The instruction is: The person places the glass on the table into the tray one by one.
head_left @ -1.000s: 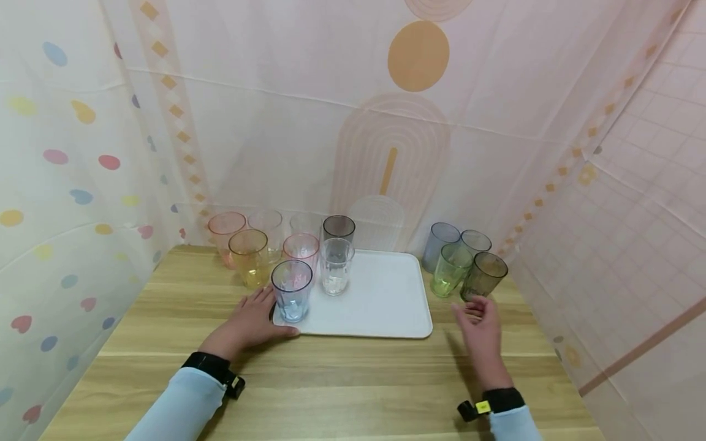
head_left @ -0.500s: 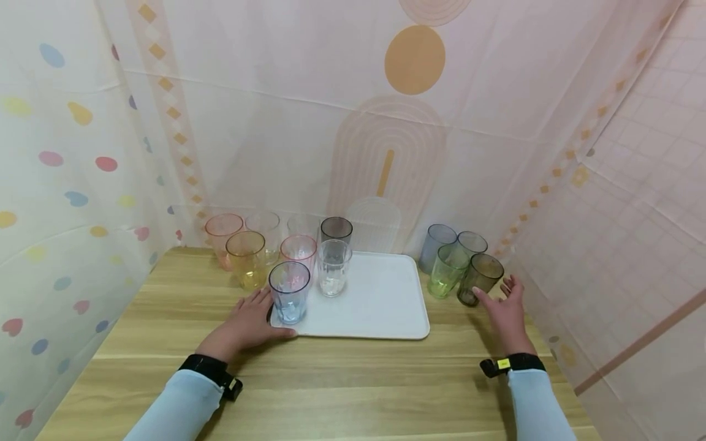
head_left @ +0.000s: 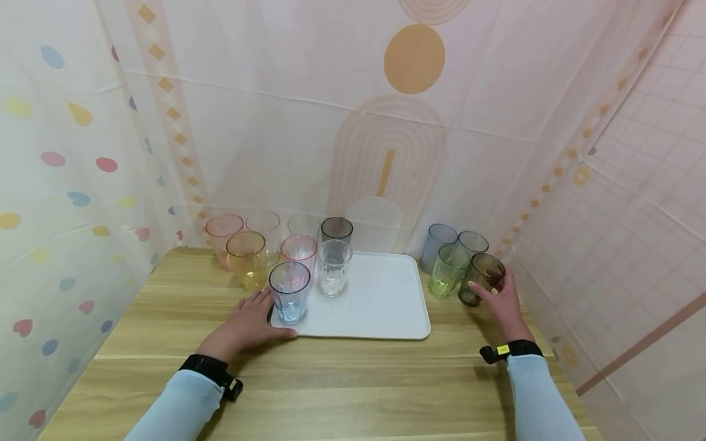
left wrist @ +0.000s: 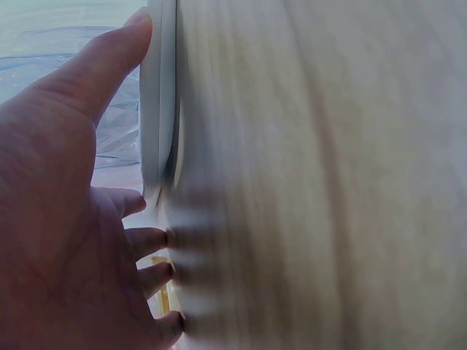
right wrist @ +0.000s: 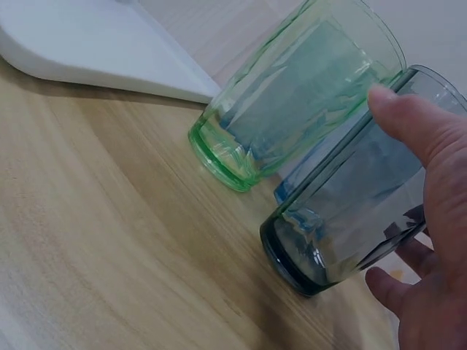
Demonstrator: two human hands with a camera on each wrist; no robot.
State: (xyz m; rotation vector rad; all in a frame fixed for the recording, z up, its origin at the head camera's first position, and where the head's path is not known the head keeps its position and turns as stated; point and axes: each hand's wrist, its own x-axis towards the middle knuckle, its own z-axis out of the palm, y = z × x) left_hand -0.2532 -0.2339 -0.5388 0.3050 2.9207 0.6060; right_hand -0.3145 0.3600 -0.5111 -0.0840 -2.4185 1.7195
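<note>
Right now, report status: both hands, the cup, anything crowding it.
Right hand grips dark cup. Left hand rests flat at tray corner. Green cup stands tight beside it.

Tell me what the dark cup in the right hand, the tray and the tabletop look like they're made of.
Dark cup: see-through smoky glass or hard plastic, glossy, faceted walls; which one is unclear. The right hand wraps round it. Tray: matte white, rounded rim, probably plastic. Table: light wood grain, smooth, likely laminate or veneer.
</note>
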